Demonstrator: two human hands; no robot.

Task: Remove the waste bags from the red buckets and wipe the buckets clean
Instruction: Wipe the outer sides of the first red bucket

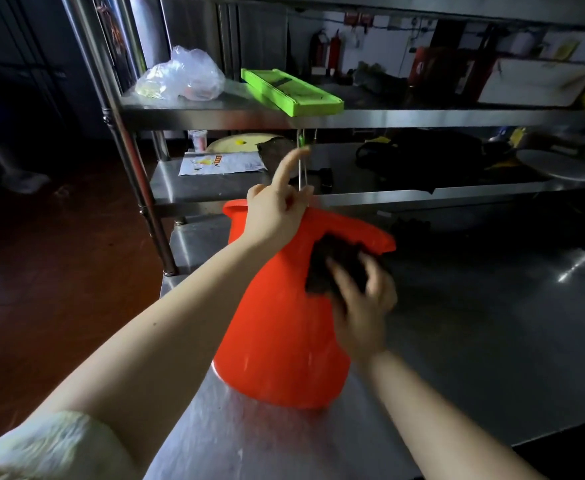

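The red bucket (277,323) was gripped at its rim by the left hand (273,213), and a dark cloth (332,261) by the right hand (367,306).

The left arm (166,323) wears a pale sleeve (59,445).

Only one cam here, a wide-angle worn on the person's head, pointing forward and down along both forearms. It's really close in: the bucket (277,323) on the desk (492,358) sits dead centre, left hand (277,216) and right hand (363,306) just in front of the lens. Shelves (422,117) run across the top half, bent by the lens, and the floor (42,289) shows down the left side.
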